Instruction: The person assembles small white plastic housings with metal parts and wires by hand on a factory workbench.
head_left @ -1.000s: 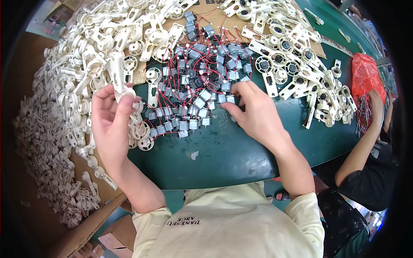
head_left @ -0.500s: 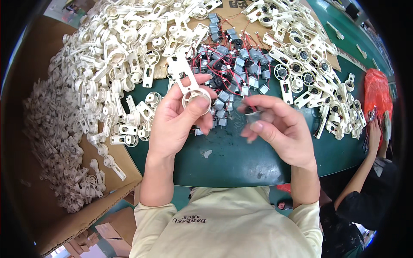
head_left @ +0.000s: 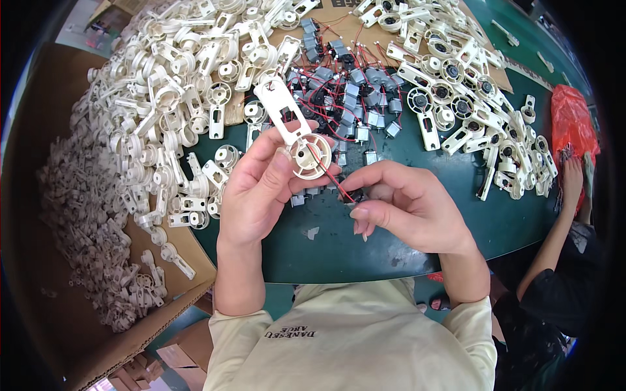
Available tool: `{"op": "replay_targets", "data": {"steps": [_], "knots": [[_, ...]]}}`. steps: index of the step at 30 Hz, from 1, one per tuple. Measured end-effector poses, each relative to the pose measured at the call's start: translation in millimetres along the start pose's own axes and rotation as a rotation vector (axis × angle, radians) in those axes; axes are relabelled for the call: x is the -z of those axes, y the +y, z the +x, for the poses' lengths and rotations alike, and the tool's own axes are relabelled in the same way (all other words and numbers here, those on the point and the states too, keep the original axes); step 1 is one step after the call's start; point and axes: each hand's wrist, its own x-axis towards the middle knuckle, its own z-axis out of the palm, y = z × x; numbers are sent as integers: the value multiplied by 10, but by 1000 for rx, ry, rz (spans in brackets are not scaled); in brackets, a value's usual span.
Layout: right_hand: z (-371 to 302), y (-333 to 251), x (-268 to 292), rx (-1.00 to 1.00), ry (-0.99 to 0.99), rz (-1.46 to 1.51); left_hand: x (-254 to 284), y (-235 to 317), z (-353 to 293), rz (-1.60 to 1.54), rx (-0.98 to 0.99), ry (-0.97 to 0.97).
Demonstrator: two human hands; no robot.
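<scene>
My left hand (head_left: 253,192) is closed on a cream plastic housing (head_left: 280,107), which has a slotted flat arm and a spoked ring. The ring end faces me, with my thumb at its left edge. To its right, my right hand (head_left: 417,212) pinches a small motor (head_left: 354,195), mostly hidden by the fingers. Red wires (head_left: 325,171) stretch from the motor to the ring's middle; whether they pass through it I cannot tell. Beyond both hands lies a heap of grey motors (head_left: 352,98) with red wires.
Cream housings (head_left: 176,85) are piled at the left, spilling from a cardboard box (head_left: 72,72). More housings with dark centres (head_left: 450,91) lie at the right on the green table (head_left: 339,251). A co-worker's hand (head_left: 572,179) touches a red plastic bag (head_left: 568,120) at the far right.
My right hand has moved left and slightly down with the motor. The red wires now reach the housing's ring, and my left thumb has shifted off the ring's face.
</scene>
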Motion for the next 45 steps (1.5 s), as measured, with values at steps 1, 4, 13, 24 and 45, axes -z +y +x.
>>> {"op": "replay_targets", "data": {"steps": [1,4,13,24,45], "knots": [[2,1,-3,-17,7,12,8,-7,-4,-1,1,1],[15,-3,-25,-41,46,37,26,-35,-6,-14,-18,-41],[43,60,3,-22,174,-37,-37,-96,-11,67,-101,-69],[82,129,-7,98,304,-217,-102,-172,-26,303,-106,-6],[100,177,-48,289,386,-361,-266,-298,7,13,-55,28]]}}
